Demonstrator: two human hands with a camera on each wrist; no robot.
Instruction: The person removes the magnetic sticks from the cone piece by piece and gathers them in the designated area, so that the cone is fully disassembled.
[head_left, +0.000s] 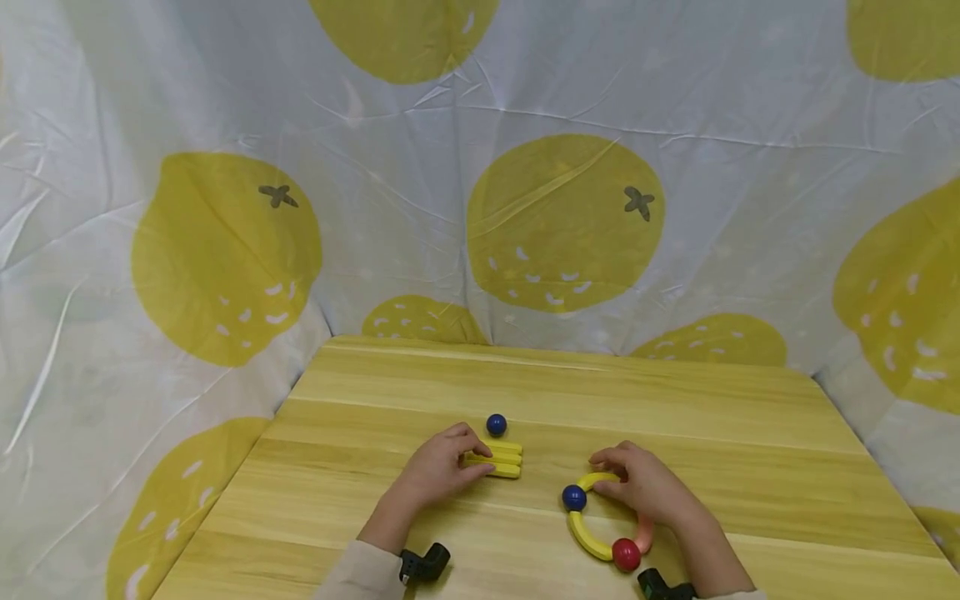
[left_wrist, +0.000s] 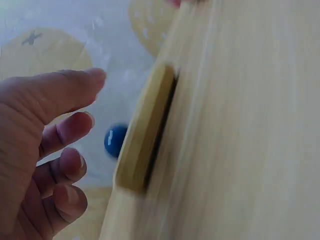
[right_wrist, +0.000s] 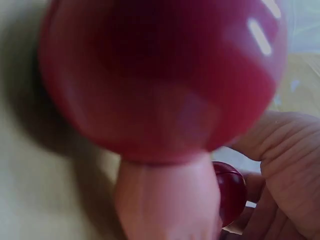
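Three straight yellow rods (head_left: 510, 460) lie side by side on the table, with a blue ball (head_left: 497, 425) just behind them. My left hand (head_left: 442, 467) hovers at their left end, fingers bent loosely; in the left wrist view a gap separates it from the rods (left_wrist: 145, 135). To the right, curved yellow rods (head_left: 588, 537), a curved pink rod (head_left: 645, 533), a blue ball (head_left: 574, 498) and a red ball (head_left: 626, 554) form a ring. My right hand (head_left: 645, 483) grips the ring's far right side, its fingers around a second red ball (right_wrist: 231, 192), hidden in the head view.
The wooden table (head_left: 337, 433) ends at a far edge against a hanging lemon-print cloth (head_left: 397, 208), which also rises along the left and right sides. Black wrist cameras (head_left: 426, 563) sit on both wrists, close above the tabletop.
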